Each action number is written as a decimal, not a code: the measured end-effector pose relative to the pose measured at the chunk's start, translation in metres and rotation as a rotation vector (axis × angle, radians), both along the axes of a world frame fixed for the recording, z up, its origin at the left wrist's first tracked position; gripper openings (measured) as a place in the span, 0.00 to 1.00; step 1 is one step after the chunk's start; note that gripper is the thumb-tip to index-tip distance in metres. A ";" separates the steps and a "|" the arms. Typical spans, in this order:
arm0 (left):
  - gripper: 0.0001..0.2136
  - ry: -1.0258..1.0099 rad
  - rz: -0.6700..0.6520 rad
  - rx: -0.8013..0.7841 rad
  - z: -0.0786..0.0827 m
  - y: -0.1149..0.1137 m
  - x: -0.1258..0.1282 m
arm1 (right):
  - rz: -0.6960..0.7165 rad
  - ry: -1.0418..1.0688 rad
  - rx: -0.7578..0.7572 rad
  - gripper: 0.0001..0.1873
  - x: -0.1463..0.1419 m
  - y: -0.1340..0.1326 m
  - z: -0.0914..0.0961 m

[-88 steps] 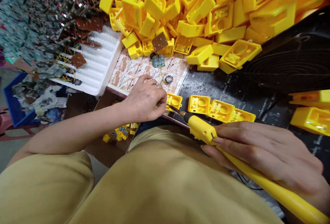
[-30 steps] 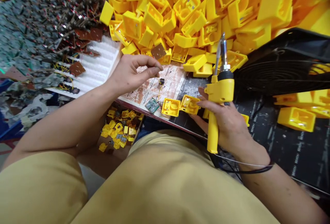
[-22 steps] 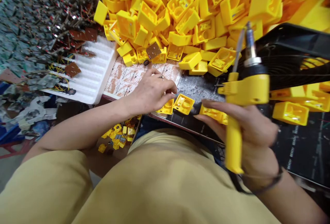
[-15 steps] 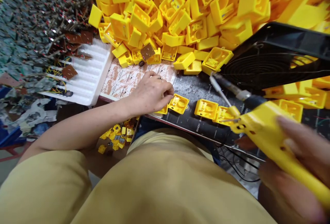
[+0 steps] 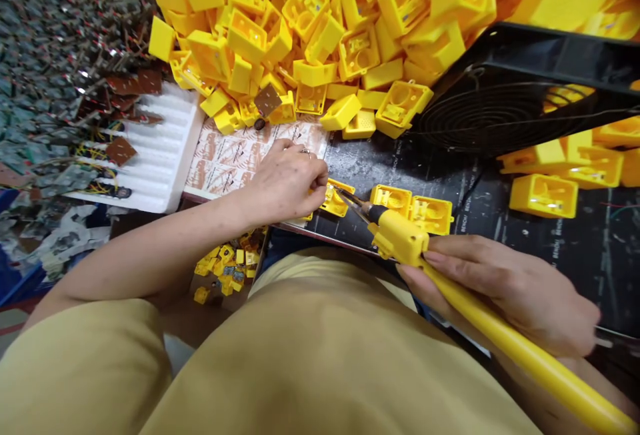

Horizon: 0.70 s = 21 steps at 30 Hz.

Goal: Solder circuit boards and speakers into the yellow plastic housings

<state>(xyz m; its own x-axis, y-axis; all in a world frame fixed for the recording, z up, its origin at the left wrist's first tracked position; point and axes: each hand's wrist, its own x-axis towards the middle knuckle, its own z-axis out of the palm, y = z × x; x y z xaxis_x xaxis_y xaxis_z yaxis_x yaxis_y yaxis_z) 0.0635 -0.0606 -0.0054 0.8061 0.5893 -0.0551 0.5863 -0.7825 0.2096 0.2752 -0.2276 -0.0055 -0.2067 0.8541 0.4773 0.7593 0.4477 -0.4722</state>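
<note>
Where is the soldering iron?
Head view, lower right: the soldering iron is in the right hand, its tip at the yellow housing beside the left hand.

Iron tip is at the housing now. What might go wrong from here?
1. The soldering iron tip sits right beside the left hand pinching the yellow housing; a slip could burn fingers.
2. That housing lies at the edge of the table; a push from the right hand might knock it off.
3. A straying tip could melt the plastic.

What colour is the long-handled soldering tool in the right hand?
The long-handled soldering tool is bright yellow, dark-tipped; head view.
</note>
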 end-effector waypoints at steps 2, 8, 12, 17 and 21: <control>0.11 0.011 -0.001 -0.007 0.000 0.000 0.001 | 0.000 -0.038 -0.009 0.04 -0.001 0.003 0.004; 0.10 0.057 -0.025 0.002 0.002 0.002 0.004 | 0.134 -0.103 0.166 0.12 -0.005 0.016 0.015; 0.10 0.068 -0.027 0.014 0.002 0.003 0.004 | 0.050 -0.105 0.044 0.07 0.000 0.011 0.023; 0.10 0.069 -0.026 0.000 0.004 0.003 0.005 | -0.114 -0.044 -0.065 0.05 0.004 0.003 0.024; 0.10 0.095 -0.029 -0.005 0.009 0.002 0.003 | -0.077 -0.021 -0.017 0.05 0.009 0.002 0.017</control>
<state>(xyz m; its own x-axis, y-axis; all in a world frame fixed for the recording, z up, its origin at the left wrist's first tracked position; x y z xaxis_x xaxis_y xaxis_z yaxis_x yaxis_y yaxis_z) 0.0668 -0.0591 0.0036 0.8138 0.5652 -0.1351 0.5808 -0.7985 0.1581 0.2842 -0.2257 0.0110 -0.1496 0.8757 0.4591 0.8011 0.3796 -0.4629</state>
